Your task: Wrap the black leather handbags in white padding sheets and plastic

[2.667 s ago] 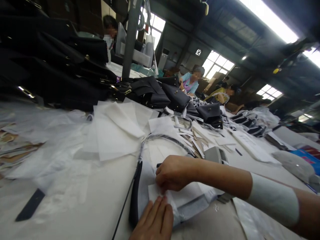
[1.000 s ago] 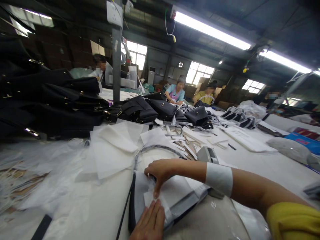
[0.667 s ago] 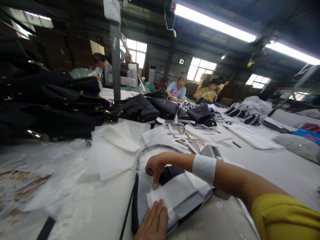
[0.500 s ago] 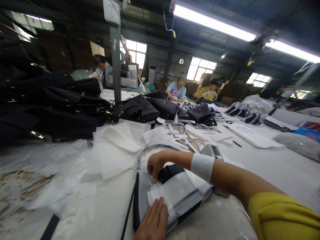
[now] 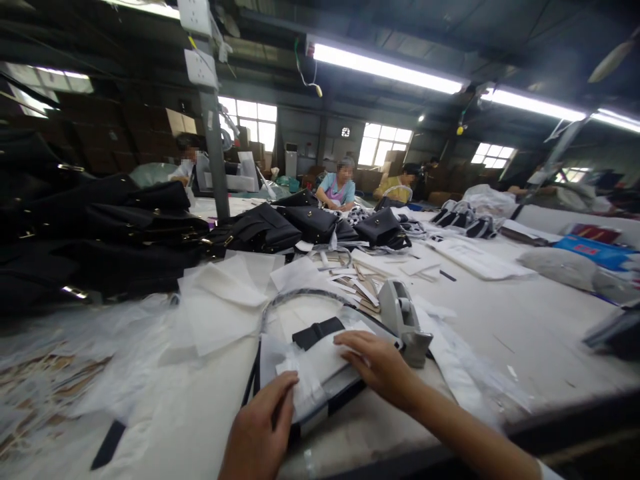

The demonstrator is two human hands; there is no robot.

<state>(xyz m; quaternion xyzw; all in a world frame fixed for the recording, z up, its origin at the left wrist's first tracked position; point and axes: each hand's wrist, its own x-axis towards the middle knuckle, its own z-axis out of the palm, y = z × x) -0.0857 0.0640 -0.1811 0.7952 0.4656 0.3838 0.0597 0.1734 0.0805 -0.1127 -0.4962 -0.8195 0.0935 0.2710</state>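
Note:
A black handbag point(image 5: 300, 430) lies on the table in front of me, its looped handle point(image 5: 300, 293) in clear wrap pointing away. White paper point(image 5: 325, 360) and clear film cover much of its face, and a black strap or flap point(image 5: 317, 332) shows above the paper. At the near left side of the bag, my left hand point(image 5: 263, 427) is closed, thumb and fingertips together at the wrapped edge. My right hand point(image 5: 377, 367) rests on the right part of the paper, fingers stretched out and slightly apart. Just beyond it stands a grey tape dispenser point(image 5: 397, 310).
White sheets point(image 5: 223, 300) lie behind the bag, with cardboard and paper strips point(image 5: 360, 283) beside them. Black bags point(image 5: 100, 220) are piled at left and more point(image 5: 310, 223) along the back. Thin plastic point(image 5: 125, 367) covers the left side. Several people point(image 5: 337, 190) sit farther off.
My right hand has left the upper left of the bag and moved right, its fingers opening out flat. My left hand has shifted left from the paper to the bag's edge. The view has turned right.

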